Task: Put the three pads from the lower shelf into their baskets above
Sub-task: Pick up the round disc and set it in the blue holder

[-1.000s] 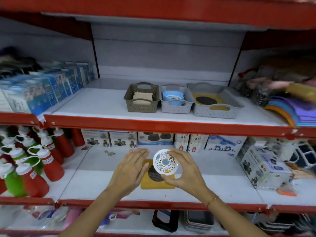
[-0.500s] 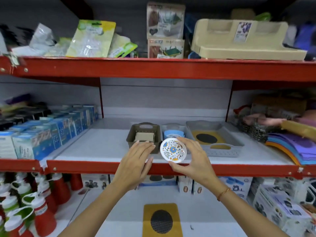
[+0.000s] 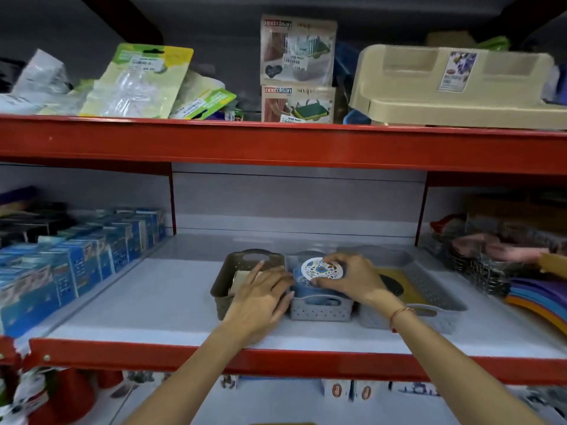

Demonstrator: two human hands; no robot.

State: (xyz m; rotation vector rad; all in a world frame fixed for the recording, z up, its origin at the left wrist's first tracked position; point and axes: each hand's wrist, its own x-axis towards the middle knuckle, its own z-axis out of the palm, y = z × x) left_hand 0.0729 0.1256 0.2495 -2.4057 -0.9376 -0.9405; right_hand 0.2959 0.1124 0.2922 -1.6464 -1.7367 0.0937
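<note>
One round pad (image 3: pixel 322 269) is pinched in my right hand (image 3: pixel 352 279), over the mid gray basket (image 3: pixel 320 308), not dropped yet. Left hand (image 3: pixel 260 299) rests open on brown basket (image 3: pixel 222 289). Rest: can't tell.

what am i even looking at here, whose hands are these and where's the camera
There is no machine here: a person wears a wide camera on the head, so you look down their arms at a shop shelf. Three baskets stand side by side on it. The right hand holds a round flowered pad over the middle grey basket, which holds blue pieces. The left hand rests on the brown basket. A larger grey basket on the right holds a yellow pad.
</note>
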